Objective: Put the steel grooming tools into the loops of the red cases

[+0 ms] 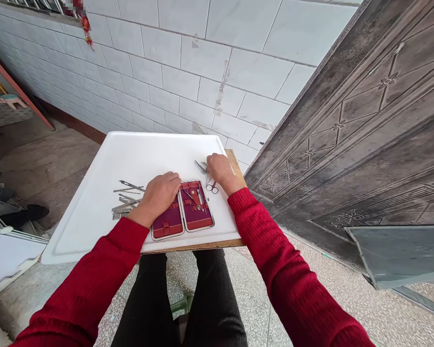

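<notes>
red case (194, 219): lies open and flat near the front edge of a white tabletop (90, 202), between the person's hands, its spine pointing away from the body; laid this way, both halves face up and the loops inside look easy to reach.
left hand (162, 190): back upward, bent fingers over the upper part of the case's left half, seemingly to keep it from sliding; whether they pinch the rim or merely rest there, one cannot tell.
right hand (220, 169): above the tabletop's far right part, fingers curled down beside small metal tools; the fingertips are hidden, so whether they grasp anything cannot be told.
small scissors (212, 188): just right of the case, finger rings toward the person, an angle that would suit picking them up.
metal implement (199, 166): just left of the right hand's fingers, its exact kind too small to make out.
loose tools (125, 203): slim silver pieces left of the left hand, some overlapping, apparently grouped to stay clear of the case.
case, in detail: purple lining, red borders with pale stitching, a slim metallic frame around each half; silver tools (199, 198) sit in the right half near a red strap with a round snap.
</notes>
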{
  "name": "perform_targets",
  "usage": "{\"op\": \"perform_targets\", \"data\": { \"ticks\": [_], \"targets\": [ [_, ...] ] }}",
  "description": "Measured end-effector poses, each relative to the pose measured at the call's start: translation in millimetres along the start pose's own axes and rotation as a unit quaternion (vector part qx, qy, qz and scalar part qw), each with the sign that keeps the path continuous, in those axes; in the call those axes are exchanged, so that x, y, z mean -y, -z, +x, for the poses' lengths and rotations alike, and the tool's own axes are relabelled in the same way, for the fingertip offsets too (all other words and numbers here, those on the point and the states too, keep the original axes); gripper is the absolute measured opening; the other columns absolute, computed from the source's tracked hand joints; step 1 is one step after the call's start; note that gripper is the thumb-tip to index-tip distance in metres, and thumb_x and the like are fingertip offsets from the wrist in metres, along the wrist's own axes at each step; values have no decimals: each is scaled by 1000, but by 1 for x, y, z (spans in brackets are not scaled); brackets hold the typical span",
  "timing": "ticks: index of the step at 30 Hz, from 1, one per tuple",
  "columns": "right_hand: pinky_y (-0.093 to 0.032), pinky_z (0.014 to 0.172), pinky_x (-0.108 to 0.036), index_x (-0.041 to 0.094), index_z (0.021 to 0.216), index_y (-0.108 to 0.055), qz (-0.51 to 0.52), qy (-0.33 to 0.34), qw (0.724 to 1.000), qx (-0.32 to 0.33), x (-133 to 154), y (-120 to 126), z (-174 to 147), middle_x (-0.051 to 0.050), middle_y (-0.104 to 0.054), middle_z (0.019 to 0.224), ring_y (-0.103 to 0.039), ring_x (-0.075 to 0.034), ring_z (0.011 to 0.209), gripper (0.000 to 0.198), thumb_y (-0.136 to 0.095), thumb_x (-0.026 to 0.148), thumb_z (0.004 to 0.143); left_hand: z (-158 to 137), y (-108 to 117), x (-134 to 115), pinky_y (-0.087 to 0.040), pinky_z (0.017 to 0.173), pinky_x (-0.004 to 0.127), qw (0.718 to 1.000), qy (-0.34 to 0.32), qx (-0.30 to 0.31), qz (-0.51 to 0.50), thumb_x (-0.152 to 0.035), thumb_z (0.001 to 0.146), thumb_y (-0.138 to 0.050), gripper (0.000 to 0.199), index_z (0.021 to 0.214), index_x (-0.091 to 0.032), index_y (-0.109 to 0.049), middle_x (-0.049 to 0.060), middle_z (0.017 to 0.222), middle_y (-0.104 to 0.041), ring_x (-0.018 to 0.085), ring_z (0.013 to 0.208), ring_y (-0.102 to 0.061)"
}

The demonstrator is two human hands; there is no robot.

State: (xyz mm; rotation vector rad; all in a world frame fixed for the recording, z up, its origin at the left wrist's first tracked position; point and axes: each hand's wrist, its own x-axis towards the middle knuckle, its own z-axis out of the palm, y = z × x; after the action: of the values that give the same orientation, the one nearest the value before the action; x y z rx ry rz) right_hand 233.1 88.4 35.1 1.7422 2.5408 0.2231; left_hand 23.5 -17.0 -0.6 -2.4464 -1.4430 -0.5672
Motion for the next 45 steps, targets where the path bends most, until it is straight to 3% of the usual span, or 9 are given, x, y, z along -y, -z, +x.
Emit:
{"op": "perform_targets", "data": {
  "ticks": [8,16,23,32,45],
  "targets": [
    [-38,78,-34,8,118,-65,29,-15,998,-47,-1,18,-19,-20,-71,117,-67,-29,102,27,-47,15,100,-1,1,-2,-50,76,36,1000,5,2,-10,-20,104,-42,28,93,-20,-67,7,95,-70,23,89,-63],
    [-30,69,-32,14,110,-70,27,104,994,-17,15,35,-47,-12,-74,110,-66,-23,92,21,-55,17,96,-2,2,-4,-52,78,36,999,5,9,-31,-22,106,-41,30,101,-20,-70,7,102,-72,23,94,-66],
    [-34,69,-32,15,104,-75,5,166,986,-3,31,34,-57,-13,-75,102,-67,-24,93,25,-54,10,91,-1,1,-4,-53,81,37,999,11,27,-26,-21,106,-42,29,103,-19,-71,7,103,-73,23,96,-67],
    [-39,71,-33,14,109,-76,-23,141,989,50,35,47,-67,-17,-76,107,-70,-28,102,27,-56,10,92,-3,2,-6,-53,81,37,999,12,21,-37,-22,106,-39,32,104,-20,-71,7,102,-73,23,95,-67],
    [-39,71,-32,14,106,-75,-2,191,981,6,42,33,-61,-15,-72,105,-66,-24,96,28,-50,8,95,-3,1,-7,-53,79,36,999,13,28,-30,-20,105,-41,29,102,-19,-70,7,96,-72,22,92,-67]
  ]
}}
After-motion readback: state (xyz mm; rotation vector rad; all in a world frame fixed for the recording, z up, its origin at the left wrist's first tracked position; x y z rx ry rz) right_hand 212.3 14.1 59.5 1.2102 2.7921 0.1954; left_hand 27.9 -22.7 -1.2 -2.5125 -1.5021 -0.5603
